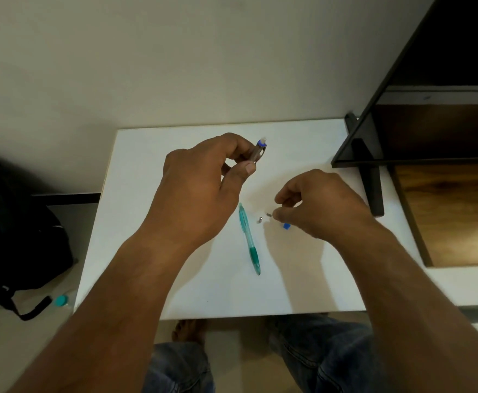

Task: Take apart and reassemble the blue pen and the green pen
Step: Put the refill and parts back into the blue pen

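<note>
My left hand (pixel 203 180) holds the clear barrel of the blue pen (pixel 257 150) above the white table (pixel 147 251), its blue ring and white button end pointing up and away. The green pen (pixel 249 239) lies whole on the table between my hands, tip toward me. My right hand (pixel 317 202) hovers low over the table with thumb and fingers pinched together beside small loose parts: a tiny metal piece (pixel 259 221), a short dark piece (pixel 268 214) and a blue piece (pixel 286 226) under the palm's edge. Whether the fingers grip anything is hidden.
A dark shelf frame (pixel 374 154) stands at the table's right rear corner. A black backpack (pixel 19 236) and a teal-capped item (pixel 61 300) lie on the floor at left. My knees in jeans show below the table's near edge.
</note>
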